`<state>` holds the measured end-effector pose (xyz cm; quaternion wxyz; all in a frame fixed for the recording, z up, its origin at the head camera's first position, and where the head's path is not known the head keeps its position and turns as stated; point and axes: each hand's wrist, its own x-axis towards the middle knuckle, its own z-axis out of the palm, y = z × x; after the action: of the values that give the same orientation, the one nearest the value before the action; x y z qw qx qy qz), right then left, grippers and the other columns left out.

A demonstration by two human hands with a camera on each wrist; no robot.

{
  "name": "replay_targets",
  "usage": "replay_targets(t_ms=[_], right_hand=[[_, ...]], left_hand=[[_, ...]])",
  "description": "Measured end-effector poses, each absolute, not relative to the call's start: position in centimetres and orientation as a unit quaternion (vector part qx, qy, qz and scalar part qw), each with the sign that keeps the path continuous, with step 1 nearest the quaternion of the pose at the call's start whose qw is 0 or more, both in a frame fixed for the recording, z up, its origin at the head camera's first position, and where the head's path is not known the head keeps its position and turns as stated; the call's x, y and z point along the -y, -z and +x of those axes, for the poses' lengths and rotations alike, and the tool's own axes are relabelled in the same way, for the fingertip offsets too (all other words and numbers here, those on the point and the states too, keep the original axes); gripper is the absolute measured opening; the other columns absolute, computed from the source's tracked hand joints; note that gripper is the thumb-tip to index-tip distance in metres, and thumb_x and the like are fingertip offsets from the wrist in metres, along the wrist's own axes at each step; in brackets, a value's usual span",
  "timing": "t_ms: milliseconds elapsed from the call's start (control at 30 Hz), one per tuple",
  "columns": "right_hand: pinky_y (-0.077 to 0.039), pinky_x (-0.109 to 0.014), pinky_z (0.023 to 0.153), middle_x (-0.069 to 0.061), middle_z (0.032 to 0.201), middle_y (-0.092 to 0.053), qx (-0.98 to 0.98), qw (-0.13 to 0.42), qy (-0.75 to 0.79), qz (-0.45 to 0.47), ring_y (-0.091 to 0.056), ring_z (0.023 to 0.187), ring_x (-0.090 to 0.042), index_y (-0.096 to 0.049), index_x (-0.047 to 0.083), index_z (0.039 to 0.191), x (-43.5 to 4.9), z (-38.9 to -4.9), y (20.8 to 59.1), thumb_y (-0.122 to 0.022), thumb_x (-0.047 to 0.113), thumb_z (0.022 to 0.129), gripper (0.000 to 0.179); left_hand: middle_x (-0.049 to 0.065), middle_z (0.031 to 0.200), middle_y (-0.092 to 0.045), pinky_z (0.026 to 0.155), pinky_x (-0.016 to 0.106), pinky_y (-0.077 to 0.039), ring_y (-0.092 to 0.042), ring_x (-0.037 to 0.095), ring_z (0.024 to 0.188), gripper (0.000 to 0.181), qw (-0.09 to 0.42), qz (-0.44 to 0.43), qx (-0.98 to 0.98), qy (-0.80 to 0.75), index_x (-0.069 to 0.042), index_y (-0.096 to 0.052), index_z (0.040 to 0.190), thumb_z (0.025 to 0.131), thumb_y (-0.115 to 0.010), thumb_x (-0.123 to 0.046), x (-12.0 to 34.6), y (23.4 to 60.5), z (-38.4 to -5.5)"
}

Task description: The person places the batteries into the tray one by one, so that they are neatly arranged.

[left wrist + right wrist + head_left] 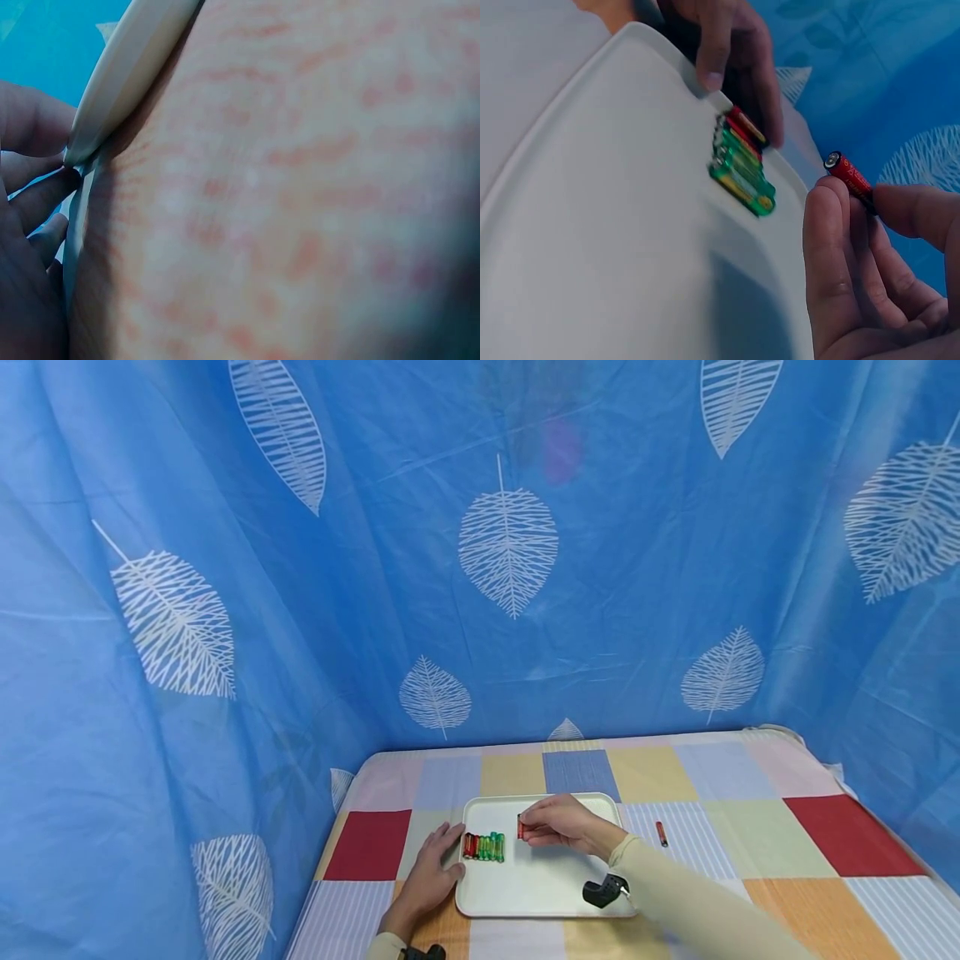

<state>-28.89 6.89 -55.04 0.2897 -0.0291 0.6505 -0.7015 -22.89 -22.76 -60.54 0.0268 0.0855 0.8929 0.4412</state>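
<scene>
Between thumb and fingertips, my right hand [562, 822] pinches a red battery [847, 176] above the white tray [540, 893], its metal end tilted up in the right wrist view. Left of it on the tray lies a row of batteries [483, 847], red at the left and green at the right, side by side. My left hand [431, 872] rests at the tray's left edge with fairly straight fingers, thumb and fingertips touching the rim. In the left wrist view, its fingers [45, 199] meet the edge of the tray.
Another red battery [661, 833] lies on the patchwork tablecloth [795, 843], right of the tray. Blue curtains [600, 677] with white leaf prints hang behind the table and on both sides.
</scene>
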Motion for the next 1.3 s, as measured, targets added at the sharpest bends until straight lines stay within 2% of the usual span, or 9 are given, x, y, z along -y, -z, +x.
replay_targets(t_ms=[167,400,633,1033,1300], right_hand=[[-0.066,-0.023,0.069,-0.005,0.08,-0.078,-0.661,0.29,0.692,-0.028,-0.076,0.07,-0.008,-0.072,-0.017,0.122,-4.2,-28.7,55.2,-0.072,0.006,0.099,0.032],[-0.067,-0.026,0.066,-0.007,0.077,-0.078,-0.686,0.271,0.674,-0.034,-0.075,0.064,-0.008,-0.079,-0.01,0.11,-1.0,-28.7,55.5,-0.074,0.004,0.097,0.02],[-0.067,-0.027,0.063,-0.008,0.074,-0.077,-0.709,0.251,0.658,-0.022,-0.072,0.059,-0.008,-0.079,-0.01,0.104,1.1,-28.4,55.8,-0.076,0.003,0.094,0.017],[-0.067,-0.027,0.063,-0.016,0.078,-0.08,-0.707,0.24,0.666,0.007,-0.075,0.06,-0.011,-0.079,-0.01,0.099,2.1,-28.1,56.1,-0.075,0.0,0.092,0.013],[-0.067,-0.027,0.064,-0.013,0.078,-0.08,-0.697,0.246,0.674,0.007,-0.075,0.061,-0.01,-0.079,-0.011,0.101,1.8,-28.1,56.1,-0.075,0.001,0.094,0.014]], left_hand=[[0.034,0.17,-0.039,0.127,0.082,-0.016,-0.023,0.064,0.16,0.069,0.027,0.085,-0.892,-0.443,-0.006,-0.057,0.158,0.091,-0.07,-0.004,22.8,60.6,-22.9],[0.034,0.17,-0.039,0.125,0.084,-0.016,-0.022,0.066,0.159,0.068,0.03,0.079,-0.894,-0.439,-0.007,-0.057,0.159,0.092,-0.069,-0.006,22.7,60.3,-23.0],[0.033,0.17,-0.038,0.124,0.085,-0.018,-0.022,0.067,0.159,0.068,0.031,0.081,-0.896,-0.436,-0.008,-0.058,0.159,0.092,-0.07,-0.006,22.6,60.3,-22.9],[0.035,0.17,-0.039,0.124,0.085,-0.018,-0.023,0.068,0.158,0.068,0.029,0.087,-0.893,-0.441,-0.006,-0.058,0.158,0.091,-0.07,-0.004,22.7,60.3,-22.9],[0.035,0.171,-0.037,0.123,0.086,-0.017,-0.02,0.068,0.159,0.068,0.035,0.082,-0.889,-0.448,-0.006,-0.058,0.158,0.091,-0.07,-0.005,22.8,60.3,-22.9]])
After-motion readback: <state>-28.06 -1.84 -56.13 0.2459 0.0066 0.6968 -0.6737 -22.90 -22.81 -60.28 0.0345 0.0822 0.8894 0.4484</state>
